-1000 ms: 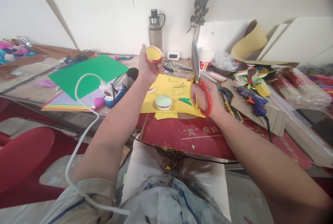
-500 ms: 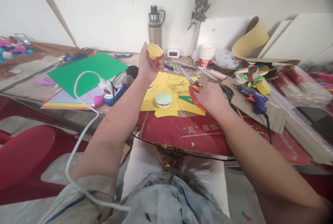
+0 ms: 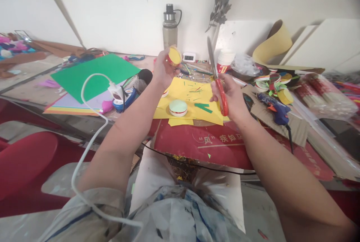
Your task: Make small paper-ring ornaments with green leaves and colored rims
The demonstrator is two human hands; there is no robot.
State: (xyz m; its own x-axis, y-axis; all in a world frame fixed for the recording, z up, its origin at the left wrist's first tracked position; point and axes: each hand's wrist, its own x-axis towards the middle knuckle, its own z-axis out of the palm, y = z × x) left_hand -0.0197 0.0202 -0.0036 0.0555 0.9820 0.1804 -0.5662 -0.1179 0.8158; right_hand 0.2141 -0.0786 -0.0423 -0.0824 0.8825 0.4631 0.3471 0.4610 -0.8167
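Gripping a round yellow-faced cap (image 3: pixel 174 55) in left hand (image 3: pixel 164 70) fingers; right hand (image 3: pixel 229 94) clamping red-handled scissors (image 3: pixel 218 81) (blades upright)

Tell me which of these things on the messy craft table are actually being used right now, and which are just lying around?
In use:
left hand holding the small yellow-faced disc
right hand gripping the red-handled scissors, blades up
yellow paper sheet under the hands

Lying about:
green-topped round piece
green sheet
water bottle
blue glue gun
stack of paper cups
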